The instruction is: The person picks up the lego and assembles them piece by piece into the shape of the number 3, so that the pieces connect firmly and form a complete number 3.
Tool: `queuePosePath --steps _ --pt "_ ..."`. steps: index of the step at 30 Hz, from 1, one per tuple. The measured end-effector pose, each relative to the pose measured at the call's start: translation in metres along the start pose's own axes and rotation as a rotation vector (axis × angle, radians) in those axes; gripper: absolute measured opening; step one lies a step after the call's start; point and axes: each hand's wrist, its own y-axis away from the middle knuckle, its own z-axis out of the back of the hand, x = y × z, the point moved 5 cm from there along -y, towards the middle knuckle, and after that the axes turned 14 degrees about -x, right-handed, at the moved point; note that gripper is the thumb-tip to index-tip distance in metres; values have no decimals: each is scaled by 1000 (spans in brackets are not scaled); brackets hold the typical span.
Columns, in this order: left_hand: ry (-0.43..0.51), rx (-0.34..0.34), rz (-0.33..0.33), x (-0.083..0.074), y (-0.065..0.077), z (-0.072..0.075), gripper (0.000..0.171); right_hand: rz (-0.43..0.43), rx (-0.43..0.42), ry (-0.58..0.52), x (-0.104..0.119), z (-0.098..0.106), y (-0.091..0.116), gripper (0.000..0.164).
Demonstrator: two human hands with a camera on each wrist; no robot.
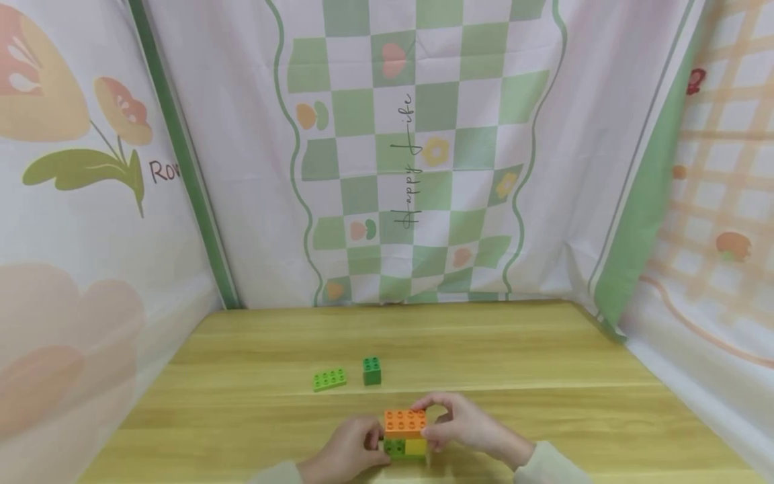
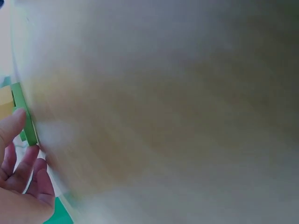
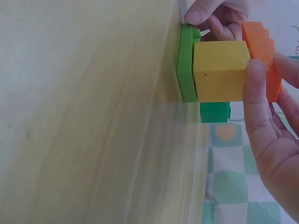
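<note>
My right hand (image 1: 462, 423) pinches an orange building brick (image 1: 405, 423) with two rows of studs, thumb at its near edge. Beneath the orange brick sits a yellow brick (image 3: 219, 70), mounted at one end of a light green studded plate (image 3: 187, 67). In the right wrist view the orange brick (image 3: 257, 49) stands slightly askew over the yellow one. With thumb and fingers my left hand (image 1: 351, 447) grips the end of the light green plate (image 2: 27, 119); bare studs show at that end.
Farther back on the wooden table (image 1: 484, 349) lie a second light green plate (image 1: 329, 380) and a dark green brick (image 1: 371, 371). A checked cloth (image 1: 417, 168) hangs behind the table, with printed cloths on both sides.
</note>
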Motion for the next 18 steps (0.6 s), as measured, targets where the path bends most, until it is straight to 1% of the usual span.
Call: queuePosePath --steps 6,11,18 --pt "11 21 60 5 1 2 23 2 0 10 0 0 -1 35" --pt "13 20 76 7 0 2 22 -15 -1 18 1 0 0 35" --pt "25 16 70 9 0 2 22 -35 3 17 1 0 -1 34"
